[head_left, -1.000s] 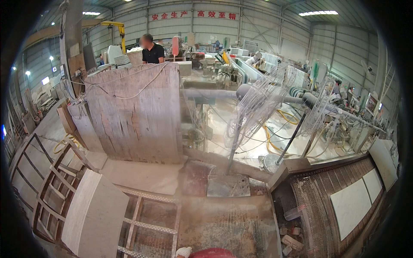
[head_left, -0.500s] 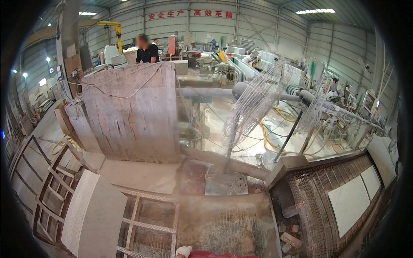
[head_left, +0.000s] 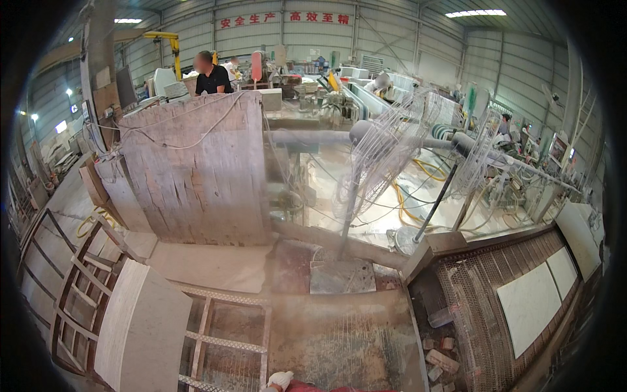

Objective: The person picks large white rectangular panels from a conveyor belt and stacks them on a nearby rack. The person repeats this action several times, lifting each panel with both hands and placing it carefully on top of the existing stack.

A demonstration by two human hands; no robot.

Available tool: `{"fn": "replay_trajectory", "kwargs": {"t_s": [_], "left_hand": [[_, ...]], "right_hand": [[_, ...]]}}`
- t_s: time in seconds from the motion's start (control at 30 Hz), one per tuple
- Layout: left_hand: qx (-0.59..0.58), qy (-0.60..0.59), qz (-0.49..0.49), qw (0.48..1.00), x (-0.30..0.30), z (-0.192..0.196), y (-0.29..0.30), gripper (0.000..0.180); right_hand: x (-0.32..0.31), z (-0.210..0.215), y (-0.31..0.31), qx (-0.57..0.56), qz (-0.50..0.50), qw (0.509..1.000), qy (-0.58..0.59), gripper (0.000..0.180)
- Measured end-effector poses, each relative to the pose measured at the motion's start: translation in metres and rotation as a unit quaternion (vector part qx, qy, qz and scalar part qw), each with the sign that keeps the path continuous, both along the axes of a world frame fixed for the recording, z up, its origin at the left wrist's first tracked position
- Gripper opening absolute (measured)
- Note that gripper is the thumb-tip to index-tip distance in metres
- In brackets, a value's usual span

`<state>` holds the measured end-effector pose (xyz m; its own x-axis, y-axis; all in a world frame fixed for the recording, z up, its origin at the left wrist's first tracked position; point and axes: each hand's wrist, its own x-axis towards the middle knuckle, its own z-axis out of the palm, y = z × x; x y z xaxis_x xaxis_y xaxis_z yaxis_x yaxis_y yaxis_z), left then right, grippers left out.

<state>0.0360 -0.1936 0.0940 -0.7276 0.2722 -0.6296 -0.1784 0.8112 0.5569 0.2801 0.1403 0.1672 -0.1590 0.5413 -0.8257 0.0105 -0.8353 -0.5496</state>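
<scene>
Only a bit of my white-gloved hand (head_left: pixel 281 380) peeks in at the bottom edge, over the dusty metal floor plate (head_left: pixel 339 340), and I cannot tell which hand it is or if its grip is clenched or released. Just to its left lies a metal grate (head_left: pixel 219 333), with a pale stone slab (head_left: pixel 140 333) leaning beyond it. A big fan (head_left: pixel 385 153) stands ahead on the floor.

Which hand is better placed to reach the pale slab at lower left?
Probably right, hedged. Only one white-gloved hand shows, at the bottom edge near the metal frame and pale slab. Its red sleeve runs rightward, suggesting the right arm. The other hand is out of view.
</scene>
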Motion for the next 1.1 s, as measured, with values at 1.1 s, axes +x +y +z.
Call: {"fn": "replay_trajectory", "kwargs": {"t_s": [1.1], "left_hand": [[-0.022,-0.061,0.059,0.996,0.002,0.027,-0.014,0.054]], "right_hand": [[-0.060,0.043,-0.001,0.030,0.144,0.989,-0.029,0.026]]}}
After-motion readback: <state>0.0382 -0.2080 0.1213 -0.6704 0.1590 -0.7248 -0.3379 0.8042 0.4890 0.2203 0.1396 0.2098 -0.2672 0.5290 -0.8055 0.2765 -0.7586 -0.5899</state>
